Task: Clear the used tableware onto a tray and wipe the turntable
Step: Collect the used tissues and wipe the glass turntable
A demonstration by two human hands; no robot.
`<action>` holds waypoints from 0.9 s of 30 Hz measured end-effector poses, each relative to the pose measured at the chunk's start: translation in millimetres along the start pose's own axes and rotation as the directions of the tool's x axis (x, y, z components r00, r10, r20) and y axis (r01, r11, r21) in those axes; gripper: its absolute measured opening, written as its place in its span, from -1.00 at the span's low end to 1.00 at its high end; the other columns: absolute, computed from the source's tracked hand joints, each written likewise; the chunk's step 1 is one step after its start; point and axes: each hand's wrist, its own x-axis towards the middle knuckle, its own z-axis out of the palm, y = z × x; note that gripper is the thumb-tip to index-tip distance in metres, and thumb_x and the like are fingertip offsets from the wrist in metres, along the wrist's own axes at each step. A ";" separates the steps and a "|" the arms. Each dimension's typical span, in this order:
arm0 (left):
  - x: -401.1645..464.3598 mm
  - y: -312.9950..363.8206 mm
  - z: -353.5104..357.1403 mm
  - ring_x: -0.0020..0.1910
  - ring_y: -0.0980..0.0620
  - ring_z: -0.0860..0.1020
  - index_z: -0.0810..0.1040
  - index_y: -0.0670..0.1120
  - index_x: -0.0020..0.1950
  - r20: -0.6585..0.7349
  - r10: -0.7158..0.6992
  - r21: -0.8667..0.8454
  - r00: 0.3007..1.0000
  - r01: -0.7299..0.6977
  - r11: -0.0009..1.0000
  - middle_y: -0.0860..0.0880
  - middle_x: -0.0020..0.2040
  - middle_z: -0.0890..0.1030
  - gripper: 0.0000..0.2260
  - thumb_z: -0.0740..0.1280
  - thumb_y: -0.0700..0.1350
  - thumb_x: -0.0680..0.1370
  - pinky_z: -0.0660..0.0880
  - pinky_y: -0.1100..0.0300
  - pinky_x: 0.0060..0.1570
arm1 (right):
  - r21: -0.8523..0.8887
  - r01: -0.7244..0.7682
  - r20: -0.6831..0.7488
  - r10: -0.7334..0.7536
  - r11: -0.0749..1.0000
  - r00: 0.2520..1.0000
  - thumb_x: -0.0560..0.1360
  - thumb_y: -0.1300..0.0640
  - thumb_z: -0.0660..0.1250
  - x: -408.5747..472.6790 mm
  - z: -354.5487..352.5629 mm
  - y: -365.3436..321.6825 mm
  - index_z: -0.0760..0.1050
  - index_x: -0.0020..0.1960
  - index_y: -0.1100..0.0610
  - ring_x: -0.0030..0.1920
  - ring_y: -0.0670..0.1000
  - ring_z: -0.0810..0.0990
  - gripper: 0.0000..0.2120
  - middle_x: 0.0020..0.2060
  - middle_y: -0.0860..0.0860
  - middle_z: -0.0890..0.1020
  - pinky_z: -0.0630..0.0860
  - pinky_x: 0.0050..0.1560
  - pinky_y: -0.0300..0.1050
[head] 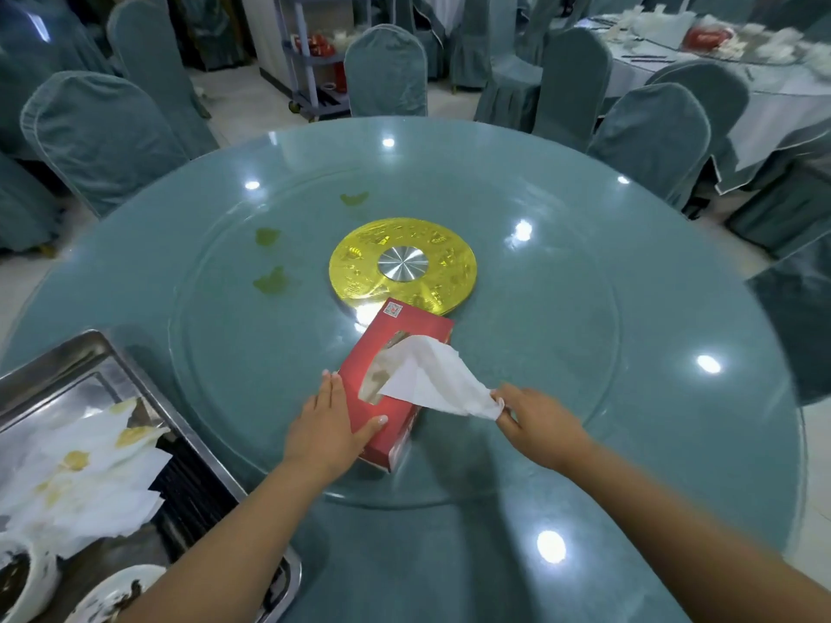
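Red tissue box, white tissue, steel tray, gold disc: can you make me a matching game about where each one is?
Things:
1. red cardboard tissue box
2. white paper tissue
3. shiny steel tray
4. round gold disc

Places:
A. at the glass turntable's middle
B. pinched by the right hand
C. at the table's left edge, holding dirty dishes
D. held steady by the left hand

Pairs: 1-D, 2-B, 3-C, 4-A
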 end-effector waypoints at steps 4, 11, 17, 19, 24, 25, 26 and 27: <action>-5.7 26.9 10.1 0.53 -0.10 0.07 -0.19 -0.18 0.56 -0.024 -0.011 0.027 1.000 0.012 1.000 -0.12 0.58 -0.12 -0.08 0.02 0.42 0.47 0.15 0.02 0.47 | 0.061 -0.007 -0.093 0.013 0.998 0.996 0.60 0.08 0.15 -10.7 -18.0 6.9 0.43 0.23 0.14 -0.02 0.19 0.54 -0.74 -0.01 0.13 0.62 0.37 -0.16 -0.03; -11.9 61.1 21.9 0.52 -0.08 0.13 -0.17 -0.18 0.56 -0.027 0.047 0.043 0.999 -0.046 0.998 -0.11 0.58 -0.10 -0.04 0.03 0.46 0.44 0.22 0.01 0.42 | 0.109 -0.050 -0.225 0.074 0.993 0.972 0.62 0.07 0.13 -20.4 -70.4 12.7 0.39 0.31 0.15 0.09 0.19 0.53 -0.69 0.10 0.13 0.60 0.45 -0.02 0.06; -14.4 79.7 29.7 0.50 -0.05 0.20 -0.16 -0.14 0.57 -0.021 0.183 0.138 0.983 -0.179 0.974 -0.07 0.58 -0.11 -0.06 0.02 0.47 0.45 0.26 0.05 0.38 | 0.055 -0.220 -0.174 0.226 0.974 0.958 0.61 0.14 0.11 -61.0 -72.5 37.7 0.40 0.25 0.15 0.04 0.20 0.50 -0.74 0.05 0.14 0.58 0.40 -0.08 0.02; -13.1 87.2 32.4 0.50 -0.06 0.19 -0.15 -0.14 0.57 -0.017 0.223 0.158 0.975 -0.218 0.963 -0.08 0.58 -0.10 -0.08 0.02 0.45 0.46 0.24 0.04 0.39 | 0.057 -0.271 -0.155 0.277 0.961 0.948 0.59 0.16 0.11 -75.6 -66.6 48.8 0.41 0.22 0.14 0.00 0.21 0.51 -0.76 0.02 0.15 0.59 0.43 -0.09 0.03; -4.6 105.6 38.1 0.53 -0.04 0.08 -0.16 -0.12 0.57 0.026 0.321 0.101 0.947 -0.322 0.941 -0.06 0.58 -0.03 -0.15 0.06 0.39 0.50 0.15 0.02 0.45 | 0.061 -0.369 -0.124 0.374 0.928 0.919 0.60 0.10 0.10 -114.3 -48.3 66.9 0.42 0.20 0.08 0.01 0.16 0.53 -0.78 0.04 0.09 0.59 0.47 -0.06 0.00; -4.0 106.9 40.9 0.53 -0.04 0.10 -0.17 -0.11 0.57 0.031 0.344 0.088 0.938 -0.346 0.934 -0.05 0.58 0.00 -0.15 0.08 0.38 0.50 0.16 0.01 0.45 | 0.063 -0.377 -0.132 0.382 0.924 0.915 0.61 0.09 0.11 -120.8 -44.4 67.6 0.42 0.20 0.08 0.01 0.17 0.53 -0.78 0.04 0.10 0.60 0.48 -0.06 0.00; -4.6 107.1 44.1 0.52 -0.05 0.12 -0.18 -0.10 0.57 0.036 0.361 0.080 0.932 -0.363 0.928 -0.05 0.58 0.02 -0.13 0.09 0.38 0.50 0.18 0.00 0.45 | 0.059 -0.387 -0.135 0.391 0.920 0.910 0.61 0.09 0.10 -126.4 -39.6 67.7 0.42 0.20 0.09 0.01 0.18 0.54 -0.77 0.04 0.11 0.60 0.48 -0.06 0.01; -5.8 105.8 48.2 0.52 -0.06 0.13 -0.20 -0.11 0.56 0.048 0.366 0.080 0.929 -0.369 0.926 -0.06 0.58 0.03 -0.12 0.09 0.39 0.49 0.18 -0.01 0.44 | 0.055 -0.397 -0.132 0.401 0.916 0.907 0.61 0.09 0.10 -130.5 -34.7 66.8 0.42 0.20 0.09 0.01 0.19 0.54 -0.77 0.04 0.12 0.60 0.48 -0.05 0.01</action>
